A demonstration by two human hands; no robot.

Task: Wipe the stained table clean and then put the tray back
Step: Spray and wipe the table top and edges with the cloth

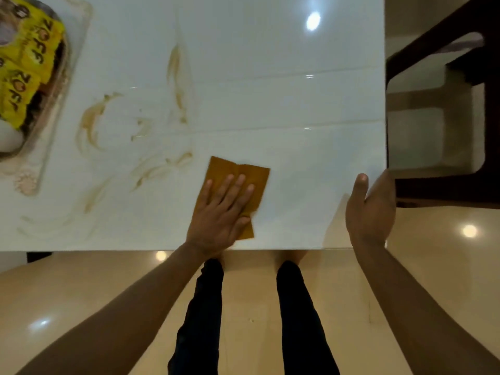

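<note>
One folded ochre cloth (244, 185) lies on the white table (270, 77) near its front edge, pressed flat under the left hand (220, 212), whose straight fingers hide the cloth's near half. Brown stains (90, 123) streak the glossy top to the left of the cloth and beyond it. The tray (58, 85), cut off at the upper-left corner, holds yellow packets (32, 50); its other contents are hard to make out. The right hand (369, 209) hangs relaxed at the table's right corner, grasping nothing. A dark chair (460, 63) stands past the table's right side on shiny beige floor (257, 307).
</note>
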